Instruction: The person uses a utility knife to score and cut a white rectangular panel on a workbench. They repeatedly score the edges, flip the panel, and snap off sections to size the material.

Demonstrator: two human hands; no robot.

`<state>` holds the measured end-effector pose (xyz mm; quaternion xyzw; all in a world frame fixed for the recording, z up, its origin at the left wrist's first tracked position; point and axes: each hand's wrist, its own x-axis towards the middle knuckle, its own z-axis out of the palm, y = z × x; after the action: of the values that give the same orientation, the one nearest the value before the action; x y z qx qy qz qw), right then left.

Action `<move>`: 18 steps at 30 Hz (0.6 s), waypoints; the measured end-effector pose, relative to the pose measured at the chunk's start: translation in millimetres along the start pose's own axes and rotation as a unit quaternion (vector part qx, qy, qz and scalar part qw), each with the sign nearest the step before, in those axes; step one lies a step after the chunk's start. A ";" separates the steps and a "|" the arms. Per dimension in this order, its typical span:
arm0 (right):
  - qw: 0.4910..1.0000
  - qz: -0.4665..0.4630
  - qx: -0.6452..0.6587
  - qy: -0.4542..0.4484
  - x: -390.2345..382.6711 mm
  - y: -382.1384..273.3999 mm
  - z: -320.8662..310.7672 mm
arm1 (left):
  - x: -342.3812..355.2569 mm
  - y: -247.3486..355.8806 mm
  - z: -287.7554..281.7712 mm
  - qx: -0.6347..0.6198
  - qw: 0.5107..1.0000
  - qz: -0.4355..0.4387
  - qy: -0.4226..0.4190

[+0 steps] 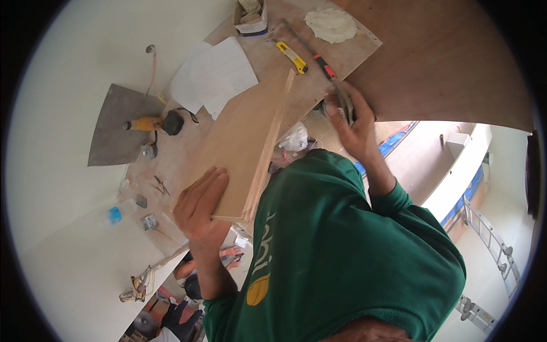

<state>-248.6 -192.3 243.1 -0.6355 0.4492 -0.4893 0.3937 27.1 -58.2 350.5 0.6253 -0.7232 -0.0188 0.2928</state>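
Note:
A pale plywood board (239,139) with a layered edge lies slanted across the worktable (191,134). My left hand (200,199) grips its near left corner, fingers together over the upper face; the thumb is hidden. Beyond the board's right edge, my right hand (356,122) is raised and closed around a thin greyish-brown piece (345,104) whose kind I cannot make out. Just past that hand lies a long tool with a red and black handle (326,67). A yellow utility knife (292,57) rests left of it, near the board's far end.
White sheets (231,74) lie left of the board, with an orange power tool (147,123) beyond. A white patch of paste (331,25) and an open container (250,20) are at the back. At right are a brown panel (444,62) and ladder (490,239). Other people (191,279) are lower left.

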 end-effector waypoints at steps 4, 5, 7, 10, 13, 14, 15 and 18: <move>0.987 0.054 0.154 0.012 14.9 -5.1 -9.8 | 0.3 2.4 -6.7 -0.010 0.992 -0.124 0.024; 0.991 0.056 0.121 -0.009 17.2 -2.3 -9.9 | -0.8 4.7 -6.1 -0.028 0.985 -0.167 0.038; 0.996 0.059 0.047 -0.057 22.0 8.7 -8.4 | 2.1 -0.2 -19.2 -0.053 0.982 -0.183 0.000; 0.988 0.064 0.104 -0.097 33.1 11.2 -12.6 | 30.6 6.4 -33.5 -0.061 0.970 -0.221 -0.081; 0.981 0.073 0.096 -0.152 33.4 17.1 -14.8 | 69.7 2.4 -26.9 -0.059 0.961 -0.202 -0.181; 0.978 0.068 0.078 -0.179 35.8 22.3 -12.1 | 83.0 -0.5 -24.7 -0.054 0.957 -0.185 -0.218; 0.975 0.093 0.080 -0.184 35.6 27.7 -9.4 | 94.9 -3.1 -20.2 -0.050 0.951 -0.169 -0.254; 0.967 0.162 0.058 -0.186 25.4 58.3 -4.7 | 139.0 -17.7 16.2 -0.018 0.892 -0.208 -0.402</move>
<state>-261.1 -233.6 196.1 -0.6103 0.4360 -0.3169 0.5805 29.2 -194.8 385.7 0.6951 -0.6321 -0.3418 -0.0227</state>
